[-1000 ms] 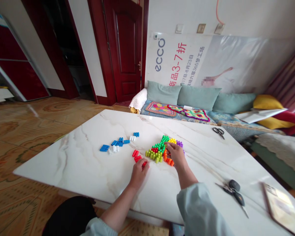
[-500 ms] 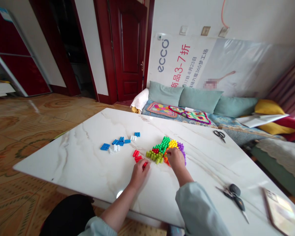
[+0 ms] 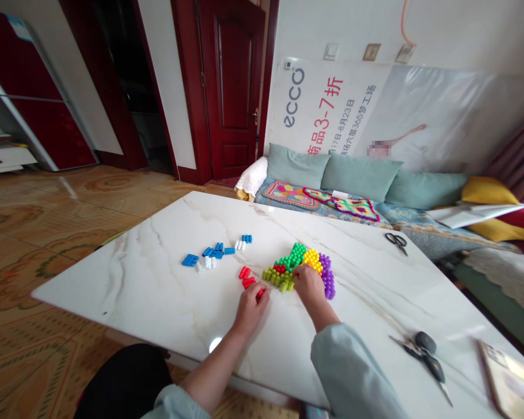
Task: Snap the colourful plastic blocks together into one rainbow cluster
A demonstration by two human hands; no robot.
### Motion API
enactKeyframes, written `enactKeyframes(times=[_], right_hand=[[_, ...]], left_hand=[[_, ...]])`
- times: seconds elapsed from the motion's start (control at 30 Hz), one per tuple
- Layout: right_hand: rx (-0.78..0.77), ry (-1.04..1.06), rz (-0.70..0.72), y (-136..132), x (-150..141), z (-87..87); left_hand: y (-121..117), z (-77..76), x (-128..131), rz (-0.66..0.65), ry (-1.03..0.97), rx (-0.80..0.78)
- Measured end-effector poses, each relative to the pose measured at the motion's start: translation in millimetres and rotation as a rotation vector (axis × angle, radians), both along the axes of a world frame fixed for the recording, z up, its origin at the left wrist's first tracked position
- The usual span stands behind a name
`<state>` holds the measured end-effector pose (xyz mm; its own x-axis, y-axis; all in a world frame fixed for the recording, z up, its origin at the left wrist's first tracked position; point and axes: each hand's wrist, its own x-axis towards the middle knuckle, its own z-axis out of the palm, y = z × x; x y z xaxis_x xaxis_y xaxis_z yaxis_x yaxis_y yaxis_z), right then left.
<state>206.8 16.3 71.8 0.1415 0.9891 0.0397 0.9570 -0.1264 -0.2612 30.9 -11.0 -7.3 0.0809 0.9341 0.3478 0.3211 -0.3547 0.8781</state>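
Note:
My left hand point(image 3: 251, 311) rests on the white marble-patterned table point(image 3: 135, 279), its fingertips touching or nearly touching a red plastic peg point(image 3: 259, 294). More red pegs point(image 3: 247, 278) lie just beyond it. My right hand point(image 3: 309, 288) sits on the near edge of a multicoloured cluster of pegs point(image 3: 294, 259) in green, yellow, purple, red and lime. Its fingers hide any orange pegs there. Further left lie loose blue pegs point(image 3: 190, 260) and white pegs point(image 3: 207, 263). Neither hand's grip shows clearly.
Black-handled scissors point(image 3: 425, 352) and a framed board point(image 3: 510, 378) lie at the table's near right, with smaller scissors point(image 3: 396, 241) at the far side. Beyond the table stand a sofa point(image 3: 358, 180) and a red door point(image 3: 231, 87). A dark-clad knee point(image 3: 122, 378) shows below the near edge.
My right hand has shifted left off the purple pegs, showing more of them, and now covers the orange pegs. The whole view has drifted slightly.

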Motion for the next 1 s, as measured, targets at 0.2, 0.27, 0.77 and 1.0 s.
enactKeyframes(times=[0.2, 0.27, 0.77, 1.0], right_hand=[[0.019, 0.026, -0.019, -7.0, -5.3, 13.5], [0.031, 0.076, 0.015, -11.2, -11.4, 17.5], [-0.02, 0.074, 0.325, -34.2, -61.4, 18.2], [-0.134, 0.053, 0.237, -37.0, -63.5, 12.9]], left_hand=[[1.4, -2.8, -0.5, 0.024, -0.106, -0.04], [0.5, -3.3, -0.6, 0.025, -0.192, -0.107], [-5.6, 3.0, -1.5, -0.051, -0.418, -0.221], [-2.1, -0.9, -2.5, -0.022, -0.417, -0.192]])
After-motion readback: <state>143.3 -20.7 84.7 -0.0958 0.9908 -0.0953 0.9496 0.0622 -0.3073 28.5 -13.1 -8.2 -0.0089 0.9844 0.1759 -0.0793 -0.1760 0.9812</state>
